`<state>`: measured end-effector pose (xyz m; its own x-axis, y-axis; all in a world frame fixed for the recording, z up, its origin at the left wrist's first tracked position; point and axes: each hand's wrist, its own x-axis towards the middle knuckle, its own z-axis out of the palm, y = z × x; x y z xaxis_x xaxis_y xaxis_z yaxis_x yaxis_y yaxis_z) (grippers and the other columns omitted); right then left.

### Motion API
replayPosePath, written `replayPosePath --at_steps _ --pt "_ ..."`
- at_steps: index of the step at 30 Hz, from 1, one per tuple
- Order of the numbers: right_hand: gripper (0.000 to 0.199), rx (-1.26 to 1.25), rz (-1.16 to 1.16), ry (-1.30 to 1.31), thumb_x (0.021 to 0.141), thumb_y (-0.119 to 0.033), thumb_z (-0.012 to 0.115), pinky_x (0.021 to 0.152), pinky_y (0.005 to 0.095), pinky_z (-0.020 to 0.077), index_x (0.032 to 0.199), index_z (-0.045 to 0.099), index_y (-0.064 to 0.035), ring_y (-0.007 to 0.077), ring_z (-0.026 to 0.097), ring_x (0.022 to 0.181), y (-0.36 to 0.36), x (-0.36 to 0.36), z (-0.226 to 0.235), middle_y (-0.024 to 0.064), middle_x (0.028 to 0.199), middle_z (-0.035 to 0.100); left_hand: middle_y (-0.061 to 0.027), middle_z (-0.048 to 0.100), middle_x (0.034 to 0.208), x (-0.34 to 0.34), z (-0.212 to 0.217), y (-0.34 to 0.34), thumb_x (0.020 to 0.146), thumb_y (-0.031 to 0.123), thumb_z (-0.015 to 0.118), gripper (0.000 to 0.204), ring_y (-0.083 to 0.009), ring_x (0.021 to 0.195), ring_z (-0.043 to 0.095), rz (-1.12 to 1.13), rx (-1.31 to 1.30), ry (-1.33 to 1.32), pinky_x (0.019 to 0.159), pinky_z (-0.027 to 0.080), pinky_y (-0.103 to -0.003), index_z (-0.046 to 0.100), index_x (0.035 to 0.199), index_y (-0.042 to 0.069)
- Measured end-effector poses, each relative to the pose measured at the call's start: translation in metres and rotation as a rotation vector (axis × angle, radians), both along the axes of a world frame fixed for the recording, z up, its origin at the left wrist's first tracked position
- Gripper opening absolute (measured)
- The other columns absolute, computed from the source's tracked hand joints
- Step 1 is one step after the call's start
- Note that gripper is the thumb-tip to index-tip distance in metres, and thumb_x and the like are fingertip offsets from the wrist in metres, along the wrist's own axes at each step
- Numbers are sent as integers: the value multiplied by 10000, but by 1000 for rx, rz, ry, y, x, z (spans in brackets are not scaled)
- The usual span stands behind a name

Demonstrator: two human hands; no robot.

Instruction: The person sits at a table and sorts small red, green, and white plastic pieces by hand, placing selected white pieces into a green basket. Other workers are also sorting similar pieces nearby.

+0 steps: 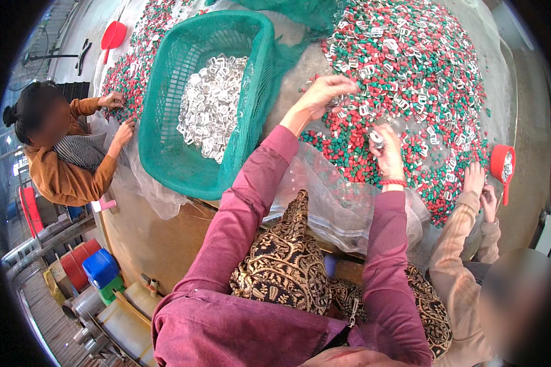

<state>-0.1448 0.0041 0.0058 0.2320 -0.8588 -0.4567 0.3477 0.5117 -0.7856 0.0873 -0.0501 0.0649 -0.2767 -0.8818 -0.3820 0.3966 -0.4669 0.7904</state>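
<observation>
Over the pile of small red, green and white pebble-like pieces (343,147), my left hand (321,96) is closed, with a few shiny metal bits showing under its curled fingers. My right hand (389,154), nearer to me and to the right, is closed round several silver metal buckles (377,140). Many similar flat slotted buckles (419,107) lie scattered through the pile. To the left of my left hand stands a green plastic basket (156,116) lined with green netting. A heap of silver buckles (211,110) lies in it.
A co-worker (73,147) sorts pieces at the left, another (465,244) at the right. A red scoop (502,164) holding buckles lies at the right edge, a second red scoop (112,35) at the far left. Clear plastic sheeting (330,202) covers the near table edge.
</observation>
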Motion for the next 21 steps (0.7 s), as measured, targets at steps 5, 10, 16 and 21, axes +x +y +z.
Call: replayPosePath --at_steps 5,10,16,21 --pt "165 -12 -232 -690 751 2 535 367 161 350 906 519 -51 171 491 684 3 -5 40 86 843 503 -160 630 780 -15 -68 -5 713 222 704 271 -314 739 626 -359 -797 -1211 679 494 -402 663 931 66" --pt "247 1 -102 -113 837 -127 611 370 173 351 1072 569 -63 76 522 572 -21 -5 31 32 751 558 -152 633 728 -23 -69 -4 763 221 658 210 -317 725 624 -173 -744 -1184 659 490 -406 667 888 52" --pt "305 -559 85 1213 779 -190 657 735 405 464 1043 615 -44 327 609 831 -57 18 -18 172 863 633 -165 624 717 1 -20 -1 809 237 628 249 -271 690 623 -145 -619 -963 628 463 -395 646 837 -9" --pt "194 -364 370 1320 750 -172 672 707 438 454 862 612 -25 365 588 837 -41 24 -24 202 874 604 -169 610 708 5 -32 5 823 274 612 271 -292 708 618 -343 -523 -1043 636 462 -401 643 847 6"
